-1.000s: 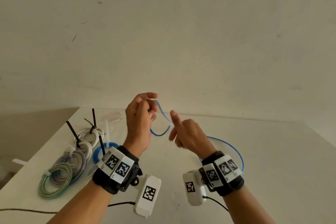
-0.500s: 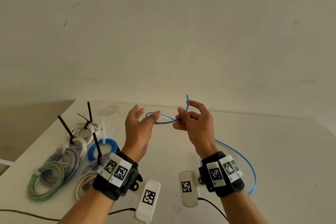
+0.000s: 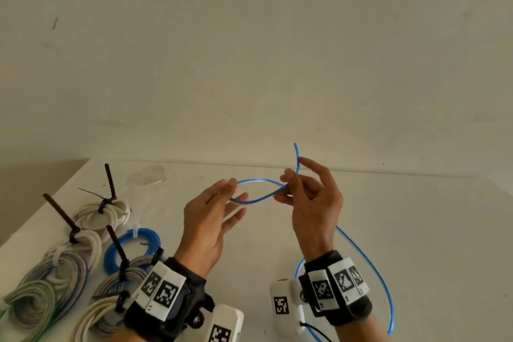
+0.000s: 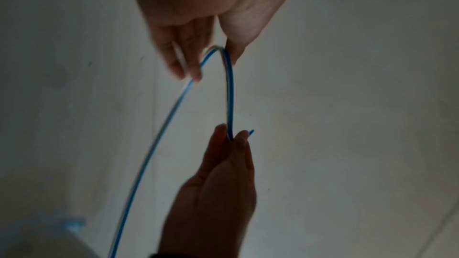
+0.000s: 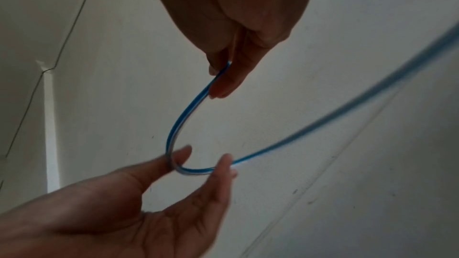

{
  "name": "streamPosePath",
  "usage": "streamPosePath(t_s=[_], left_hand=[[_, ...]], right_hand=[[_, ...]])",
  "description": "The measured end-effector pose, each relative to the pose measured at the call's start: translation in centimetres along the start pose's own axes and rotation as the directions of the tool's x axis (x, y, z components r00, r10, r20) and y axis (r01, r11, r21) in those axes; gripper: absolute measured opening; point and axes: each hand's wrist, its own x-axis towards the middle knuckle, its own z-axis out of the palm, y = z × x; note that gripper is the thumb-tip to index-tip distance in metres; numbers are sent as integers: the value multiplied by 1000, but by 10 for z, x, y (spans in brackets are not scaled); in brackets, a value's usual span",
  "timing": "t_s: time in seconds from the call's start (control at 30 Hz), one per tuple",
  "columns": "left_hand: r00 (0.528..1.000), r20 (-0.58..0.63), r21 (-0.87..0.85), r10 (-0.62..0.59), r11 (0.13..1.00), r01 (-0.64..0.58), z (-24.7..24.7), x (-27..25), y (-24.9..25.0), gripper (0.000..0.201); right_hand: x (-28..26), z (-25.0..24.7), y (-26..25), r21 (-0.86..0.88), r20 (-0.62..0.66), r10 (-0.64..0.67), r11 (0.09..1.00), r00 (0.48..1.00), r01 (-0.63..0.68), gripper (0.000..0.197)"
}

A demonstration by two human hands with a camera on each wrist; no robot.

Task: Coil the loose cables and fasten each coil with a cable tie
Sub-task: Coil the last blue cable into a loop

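Thin blue plastic-coated cable (image 3: 256, 197) is up in the air between both hands, above the white tabletop (image 3: 416, 230). Right hand (image 3: 313, 203) pinches it between thumb and forefinger just below the free end, which sticks up past the fingertips. Left hand (image 3: 211, 216) has fingers mostly straight and relaxed, with the small first loop bent round thumb and fingertips; the right wrist view shows the cable resting across those tips rather than clamped, though motion blur there makes it hard to be sure.

The rest of the cable drops behind the right wrist, swings out in a wide arc on the table and is cut off at the bottom edge of the head view. In both wrist views the trailing length is smeared.

Tied cable coils (image 3: 83, 253) in white, grey, green and blue, with black cable ties (image 3: 62, 214) standing up, crowd the near-left part of the table; the lowest ones are partly hidden by the left wrist band and cropped by the frame. Left table edge runs close beside them. Bare tabletop lies open ahead and to the right, up to the pale wall (image 3: 249, 50).
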Motion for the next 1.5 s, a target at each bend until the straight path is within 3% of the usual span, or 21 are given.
streamPosePath(t_s=[0.1,0.2,0.27,0.37,0.43,0.53,0.63,0.73,0.9,1.0,1.13,1.17,1.3,1.4,1.43,1.5], left_hand=[[999,47,-29,-23,999,24,3,2,-4,48],[994,-35,-297,-99,951,85,5,6,1,27],[991,-7,-375,-135,919,122,2,8,7,13],[985,118,-191,-125,971,146,-2,8,15,18],[988,131,-69,-77,994,87,-1,6,16,20],[980,130,101,153,981,-167,-2,5,14,21],[914,244,257,324,887,-383,-5,6,17,28],[865,380,341,327,820,-460,-9,7,26,30],[821,545,535,173,682,-499,-21,9,37,30],[794,594,618,132,557,-555,-22,7,39,24],[789,600,655,128,487,-577,-20,5,41,21],[789,598,663,139,468,-585,-20,4,41,21],[760,603,685,241,331,-649,-18,1,40,24],[731,604,655,317,325,-682,-17,0,42,22],[730,599,644,329,342,-684,-17,0,44,21],[723,596,627,350,361,-691,-16,-2,49,19]], right_hand=[[0,0,1,27,-31,-6,1000,1000,7,23],[-5,2,0,31,-49,-37,999,998,38,26],[-8,4,-1,27,-45,-59,998,997,61,24],[-12,9,-2,24,-17,-62,998,998,62,23],[-16,11,-2,7,32,-55,998,998,54,22],[-19,12,0,-64,139,-43,997,989,53,18],[-15,10,3,-170,200,-66,980,978,101,13],[-7,3,3,-288,369,-69,940,927,184,15],[4,-10,-4,-406,592,-146,795,793,450,16],[2,-10,-6,-425,600,-198,742,775,518,17],[-3,-8,-7,-443,604,-207,716,770,540,61],[-4,-7,-5,-458,605,-225,687,764,565,62],[-3,-4,5,-499,540,-351,599,765,627,33],[-5,-5,0,-594,482,-443,469,756,653,25],[-5,-5,-3,-607,463,-461,458,757,650,23],[-4,-5,-10,-544,464,-441,543,769,640,16]])
